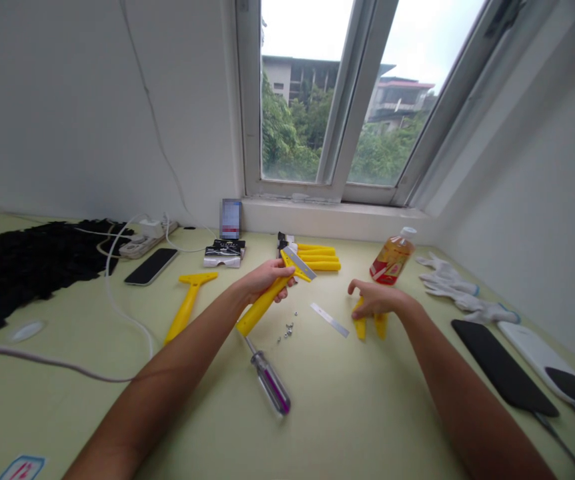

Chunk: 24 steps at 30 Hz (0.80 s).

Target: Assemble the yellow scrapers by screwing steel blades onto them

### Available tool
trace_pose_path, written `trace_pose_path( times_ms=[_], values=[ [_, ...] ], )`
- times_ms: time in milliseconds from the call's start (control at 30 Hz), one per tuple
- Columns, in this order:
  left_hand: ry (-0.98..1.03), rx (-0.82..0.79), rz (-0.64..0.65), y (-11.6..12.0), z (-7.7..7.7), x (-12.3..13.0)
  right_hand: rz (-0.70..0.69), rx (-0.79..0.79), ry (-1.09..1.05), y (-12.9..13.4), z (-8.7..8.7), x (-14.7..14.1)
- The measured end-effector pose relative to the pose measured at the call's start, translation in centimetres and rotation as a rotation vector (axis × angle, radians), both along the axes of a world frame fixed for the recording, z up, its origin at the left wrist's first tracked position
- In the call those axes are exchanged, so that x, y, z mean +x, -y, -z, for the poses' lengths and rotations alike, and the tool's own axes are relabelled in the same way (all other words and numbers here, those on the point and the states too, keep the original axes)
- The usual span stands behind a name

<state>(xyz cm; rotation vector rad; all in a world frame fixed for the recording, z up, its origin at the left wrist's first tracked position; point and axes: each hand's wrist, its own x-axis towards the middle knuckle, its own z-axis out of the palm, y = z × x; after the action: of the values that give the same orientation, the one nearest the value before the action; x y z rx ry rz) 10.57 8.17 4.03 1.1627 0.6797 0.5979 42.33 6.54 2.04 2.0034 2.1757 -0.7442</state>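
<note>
My left hand is wrapped round a yellow scraper, its head pointing up and away, with a flat metal blade lying across that head. To the right, my right hand has its fingers curled onto a small yellow plastic piece; another yellow piece sits under the palm. Between the hands a loose blade lies on the table. Several small screws and nuts are scattered left of it. A screwdriver with a clear and purple handle rests below the left hand, its tip hidden behind the scraper.
Another yellow scraper lies left of my forearm. Several yellow handles are stacked at the back. A bottle, white gloves and a black slab stand or lie right. Phone, white cable and black heap are left.
</note>
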Motion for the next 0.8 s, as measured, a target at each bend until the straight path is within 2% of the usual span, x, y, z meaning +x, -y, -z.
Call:
trace_pose_path(
  times_ms=[100, 233, 367, 533, 667, 800],
  values=[
    [0.004, -0.007, 0.011, 0.1, 0.0, 0.0, -0.014, 0.02, -0.047, 0.0, -0.6, 0.3],
    [-0.002, -0.016, 0.014, 0.3, -0.1, 0.1, -0.03, 0.025, -0.073, 0.4, -2.4, 0.7],
    [-0.012, -0.023, 0.011, 0.5, -0.3, 0.3, -0.016, 0.19, -0.134, 0.9, -4.2, 1.1],
    [-0.004, -0.022, 0.031, 0.7, -0.3, 0.5, 0.121, 0.308, -0.49, 1.5, -5.5, 0.8],
    [0.003, -0.013, 0.054, 0.8, -0.1, 0.6, 0.211, 0.47, -0.739, 2.1, -6.0, -0.8],
    [0.019, 0.004, 0.067, 1.1, 0.0, 0.9, 0.177, 0.551, -0.915, 2.4, -6.2, -3.0]
  ],
)
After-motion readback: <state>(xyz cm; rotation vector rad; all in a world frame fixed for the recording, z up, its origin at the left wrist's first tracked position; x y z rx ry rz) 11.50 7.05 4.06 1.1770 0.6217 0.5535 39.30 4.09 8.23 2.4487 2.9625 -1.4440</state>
